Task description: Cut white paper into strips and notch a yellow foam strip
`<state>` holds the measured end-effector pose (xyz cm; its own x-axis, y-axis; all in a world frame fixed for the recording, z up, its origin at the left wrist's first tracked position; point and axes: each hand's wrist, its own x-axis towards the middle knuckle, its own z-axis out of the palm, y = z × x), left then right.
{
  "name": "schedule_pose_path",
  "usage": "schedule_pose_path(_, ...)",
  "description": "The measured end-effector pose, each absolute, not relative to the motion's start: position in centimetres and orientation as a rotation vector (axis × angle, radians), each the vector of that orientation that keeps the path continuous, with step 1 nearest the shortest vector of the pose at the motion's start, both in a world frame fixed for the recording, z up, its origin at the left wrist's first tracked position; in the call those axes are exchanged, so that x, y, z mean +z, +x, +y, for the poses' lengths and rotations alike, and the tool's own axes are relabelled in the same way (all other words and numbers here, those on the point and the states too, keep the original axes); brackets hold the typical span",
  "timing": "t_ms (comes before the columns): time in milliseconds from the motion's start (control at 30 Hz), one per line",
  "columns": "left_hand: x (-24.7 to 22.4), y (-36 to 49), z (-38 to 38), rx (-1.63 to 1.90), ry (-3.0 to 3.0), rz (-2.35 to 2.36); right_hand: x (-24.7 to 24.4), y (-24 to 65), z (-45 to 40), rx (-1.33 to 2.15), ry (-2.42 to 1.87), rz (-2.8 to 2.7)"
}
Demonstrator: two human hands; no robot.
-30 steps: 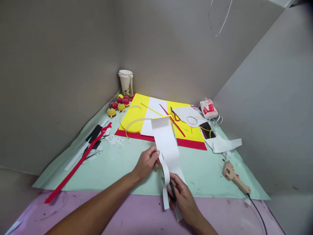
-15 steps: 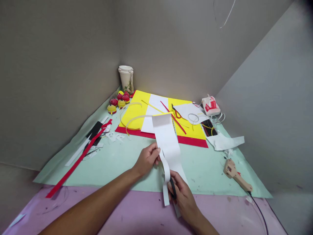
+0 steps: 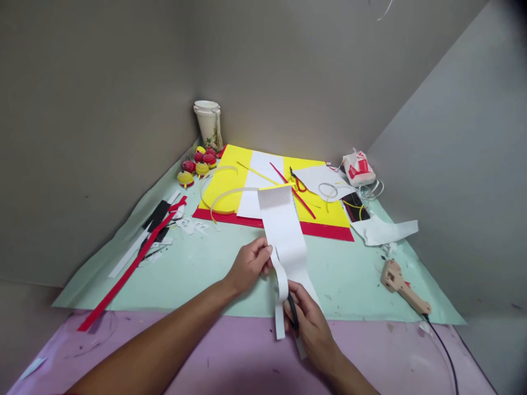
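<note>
My left hand pinches the left edge of a long white sheet, which looks like paper or thin foam, where a narrow strip curls away from it. Black-handled scissors are in my right hand, fingers closed around the handles. Their blades are mostly hidden behind the strip and sheet. The cut strip bends over beside my right hand, and its loose end hangs below. At its far end the white sheet has a yellow edge and lies over the yellow sheets.
A red strip and black and white scraps lie at left. Behind stand a white cup and several red and yellow round pieces. A second pair of scissors rests on the sheets. A corded glue gun lies at right.
The view has shifted slightly. Both hands keep their hold, and the scissors and strip are in nearly the same place on the white sheet.
</note>
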<state>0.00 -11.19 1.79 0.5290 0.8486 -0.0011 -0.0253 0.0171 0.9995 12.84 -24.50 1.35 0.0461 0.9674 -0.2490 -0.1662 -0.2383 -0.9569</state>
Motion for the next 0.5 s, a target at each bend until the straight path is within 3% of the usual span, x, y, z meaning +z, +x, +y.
schedule_pose_path(500,1.32,-0.03,-10.97,0.773,1.413,0.765,1.32,12.90,-24.59,1.395,-1.311,-0.935)
